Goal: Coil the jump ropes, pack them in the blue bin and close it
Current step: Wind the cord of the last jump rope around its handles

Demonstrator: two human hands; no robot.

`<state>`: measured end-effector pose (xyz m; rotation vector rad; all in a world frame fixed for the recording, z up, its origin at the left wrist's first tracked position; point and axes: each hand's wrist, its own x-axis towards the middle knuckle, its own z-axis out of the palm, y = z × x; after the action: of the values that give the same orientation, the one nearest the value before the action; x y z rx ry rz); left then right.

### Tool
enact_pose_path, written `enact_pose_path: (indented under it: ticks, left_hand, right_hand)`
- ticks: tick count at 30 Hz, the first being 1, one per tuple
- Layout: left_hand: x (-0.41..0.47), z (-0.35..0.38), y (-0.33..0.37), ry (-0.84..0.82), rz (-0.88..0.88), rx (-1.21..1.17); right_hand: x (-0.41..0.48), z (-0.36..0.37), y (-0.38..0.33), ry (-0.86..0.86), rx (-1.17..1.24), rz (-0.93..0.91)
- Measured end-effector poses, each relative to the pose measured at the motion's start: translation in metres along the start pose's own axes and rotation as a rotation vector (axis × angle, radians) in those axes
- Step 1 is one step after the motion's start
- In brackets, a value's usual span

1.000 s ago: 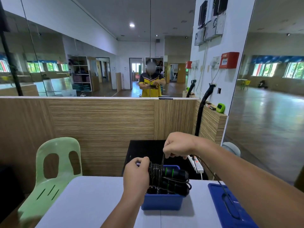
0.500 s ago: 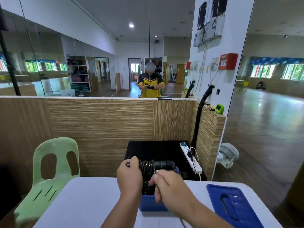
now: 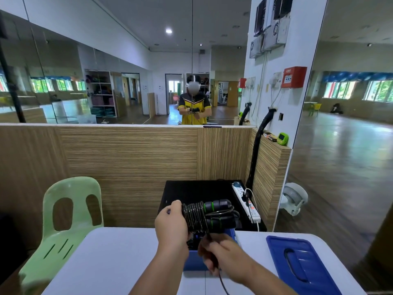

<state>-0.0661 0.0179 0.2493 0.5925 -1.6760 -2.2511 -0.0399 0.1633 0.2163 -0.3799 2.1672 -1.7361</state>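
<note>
My left hand (image 3: 172,224) grips a black jump rope (image 3: 209,216) by its two black handles with green rings, held level above the blue bin (image 3: 194,261). Several turns of thin black cord are wound round the handles beside my fingers. My right hand (image 3: 221,255) is below the bundle, in front of the bin, pinching the loose cord, which runs up to the coil and trails down past my wrist. The bin stands on the white table (image 3: 119,262); my hands hide most of it, and dark things lie inside. Its blue lid (image 3: 297,265) lies flat to the right.
A pale green plastic chair (image 3: 66,226) stands at the table's left. Behind the table is a black cabinet (image 3: 197,190) with a white power strip (image 3: 246,201) on it, then a wood-panelled partition and a mirror wall. A white fan (image 3: 294,198) sits on the floor at right.
My right hand has swung from above the bundle down to below it, carrying the cord round the handles. My left hand has kept its hold on the handles.
</note>
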Motion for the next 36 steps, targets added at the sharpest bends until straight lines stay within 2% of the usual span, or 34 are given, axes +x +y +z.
enact_pose_path:
  ticks: [7, 11, 15, 19, 23, 29, 33, 36]
  left_hand:
    - [-0.004, -0.001, 0.008, -0.042, -0.011, -0.008]
    - [-0.011, -0.003, 0.011, -0.083, -0.003, 0.039]
    - [-0.019, -0.002, 0.008, -0.114, 0.027, 0.071]
    - [-0.018, -0.001, 0.006, -0.099, 0.117, 0.140]
    - [-0.012, -0.005, -0.004, -0.046, 0.172, 0.190]
    - [-0.004, -0.011, -0.006, 0.046, 0.153, 0.180]
    - [-0.005, -0.007, -0.003, 0.108, 0.115, 0.121]
    - [-0.009, -0.003, -0.004, 0.123, 0.120, 0.079]
  right_hand:
    - [0.020, -0.035, -0.012, -0.140, -0.135, 0.046]
    - [0.033, -0.065, -0.033, -0.090, -0.260, 0.014]
    - [0.044, -0.081, -0.070, -0.077, -0.430, 0.058]
    - [0.051, -0.085, -0.102, -0.093, -0.581, 0.154]
    - [0.046, -0.072, -0.119, -0.064, -0.613, 0.207]
    - [0.028, -0.049, -0.112, 0.100, -0.877, -0.046]
    - [0.017, -0.028, -0.083, 0.299, -0.791, -0.230]
    - [0.016, -0.018, -0.061, 0.484, -0.824, -0.417]
